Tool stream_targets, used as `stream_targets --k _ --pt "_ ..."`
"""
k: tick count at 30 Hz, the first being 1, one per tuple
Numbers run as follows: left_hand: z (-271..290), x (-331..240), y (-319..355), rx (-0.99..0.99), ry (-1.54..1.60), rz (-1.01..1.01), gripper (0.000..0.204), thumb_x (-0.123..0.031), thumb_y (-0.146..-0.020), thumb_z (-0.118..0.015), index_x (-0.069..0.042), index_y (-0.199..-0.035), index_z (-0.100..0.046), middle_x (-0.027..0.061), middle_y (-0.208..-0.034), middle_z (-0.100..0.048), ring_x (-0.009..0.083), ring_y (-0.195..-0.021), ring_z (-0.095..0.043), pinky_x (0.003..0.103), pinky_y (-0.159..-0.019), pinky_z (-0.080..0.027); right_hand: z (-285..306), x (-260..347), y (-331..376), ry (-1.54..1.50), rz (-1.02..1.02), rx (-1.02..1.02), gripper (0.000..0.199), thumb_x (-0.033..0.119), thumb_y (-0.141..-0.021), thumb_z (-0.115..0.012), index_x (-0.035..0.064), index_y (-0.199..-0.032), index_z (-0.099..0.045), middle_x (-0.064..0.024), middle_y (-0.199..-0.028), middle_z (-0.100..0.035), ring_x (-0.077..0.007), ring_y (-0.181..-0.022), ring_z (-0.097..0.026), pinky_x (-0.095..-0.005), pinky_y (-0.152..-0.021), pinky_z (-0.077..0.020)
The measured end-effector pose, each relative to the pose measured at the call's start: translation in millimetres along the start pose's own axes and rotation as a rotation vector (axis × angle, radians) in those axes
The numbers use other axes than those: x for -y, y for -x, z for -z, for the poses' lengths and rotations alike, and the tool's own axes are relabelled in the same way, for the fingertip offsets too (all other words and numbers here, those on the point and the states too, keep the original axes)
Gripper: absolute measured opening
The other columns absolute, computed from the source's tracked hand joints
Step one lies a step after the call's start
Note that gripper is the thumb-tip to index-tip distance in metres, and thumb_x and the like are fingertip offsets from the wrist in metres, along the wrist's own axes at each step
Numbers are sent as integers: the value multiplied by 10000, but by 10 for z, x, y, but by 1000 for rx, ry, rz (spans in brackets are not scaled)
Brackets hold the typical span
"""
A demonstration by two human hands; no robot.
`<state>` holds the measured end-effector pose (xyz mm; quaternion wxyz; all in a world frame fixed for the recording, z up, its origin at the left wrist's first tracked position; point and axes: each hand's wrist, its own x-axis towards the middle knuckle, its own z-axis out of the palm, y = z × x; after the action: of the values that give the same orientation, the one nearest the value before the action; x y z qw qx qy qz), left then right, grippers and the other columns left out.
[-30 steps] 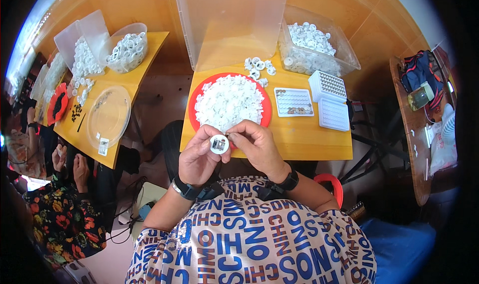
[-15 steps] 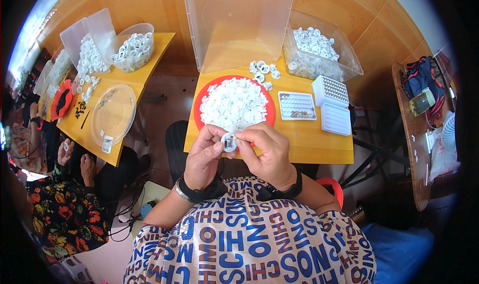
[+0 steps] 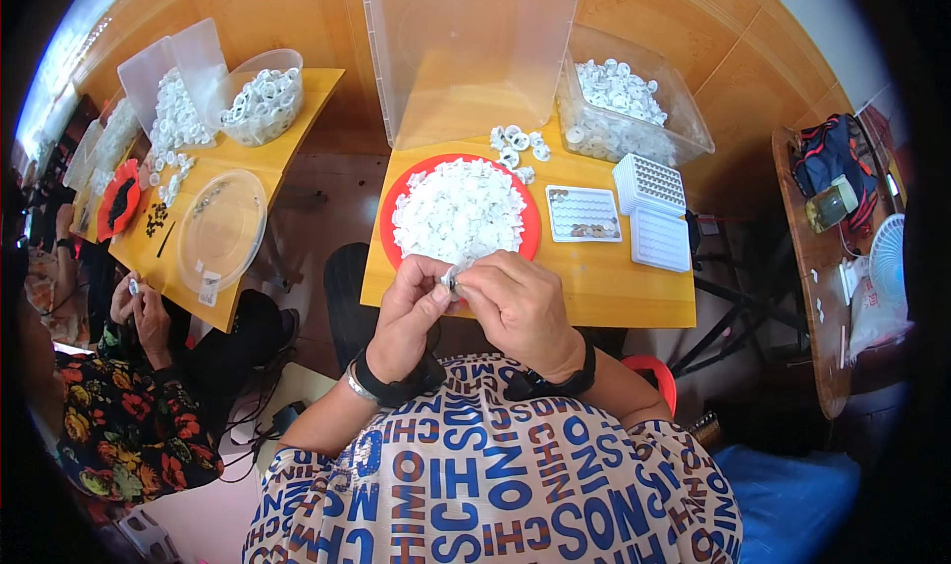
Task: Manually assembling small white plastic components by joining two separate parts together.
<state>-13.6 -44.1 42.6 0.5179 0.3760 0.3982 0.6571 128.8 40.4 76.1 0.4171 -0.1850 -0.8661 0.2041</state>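
Note:
Between my two hands, over the table's near edge, is a small round white plastic part point(image 3: 450, 278) with something dark inside, now tilted nearly edge-on. My left hand point(image 3: 404, 316) is closed, gripping it between thumb and fingers. From the other side, the fingertips of my right hand point(image 3: 517, 302) are pinched together against it; whether they also hold some smaller piece is hidden. Just beyond my hands, a round red tray point(image 3: 532, 222) holds a heap of small white pieces point(image 3: 461, 207).
Right of the tray lie a white tray with small coin-like discs point(image 3: 584, 212) and stacked white trays point(image 3: 654, 193). Several white rings point(image 3: 513, 143) sit behind, near a clear bin of white parts point(image 3: 634, 108) and an upright clear lid point(image 3: 471, 59). A co-worker's hands point(image 3: 144, 316) are at the left.
The round part has turned from facing up to nearly edge-on, and my right fingers have closed in around it. The co-worker's hands have come together at the left.

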Motion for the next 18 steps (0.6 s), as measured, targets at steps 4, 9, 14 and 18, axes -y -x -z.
stream_targets --k 4,9,14,18 --pt "66 25 13 80 -50 15 203 -179 -961 -505 -23 -1089 -489 44 -980 -570 90 -878 -534 243 -794 -444 27 -37 41 -135 -104 55 65 6 -805 -665 28 -847 -621 -78 -755 -603 -219 -659 -638 -295 -572 -497" --pt "-8 0 14 51 -45 56 248 -226 -949 -524 -19 -1083 -497 48 -942 -584 112 -840 -550 252 -780 -433 28 -66 87 -689 -554 126 80 -18 -843 -657 -8 -891 -593 -59 -818 -643 -114 -748 -641 -236 -656 -521" --pt "-21 29 25 58 -55 65 247 -227 -957 -496 -20 -1091 -492 49 -950 -581 115 -844 -553 251 -777 -434 -51 -161 167 -1037 -717 122 95 -3 -883 -623 -24 -934 -546 -70 -851 -655 -105 -745 -654 -224 -658 -532" --pt "-43 11 27 47 -140 103 240 -217 -973 -456 -30 -1118 -495 44 -914 -582 112 -812 -555 243 -745 -439 -42 -170 175 -977 -730 102 100 5 -884 -623 -30 -952 -558 -72 -852 -653 -91 -771 -634 -215 -681 -523"
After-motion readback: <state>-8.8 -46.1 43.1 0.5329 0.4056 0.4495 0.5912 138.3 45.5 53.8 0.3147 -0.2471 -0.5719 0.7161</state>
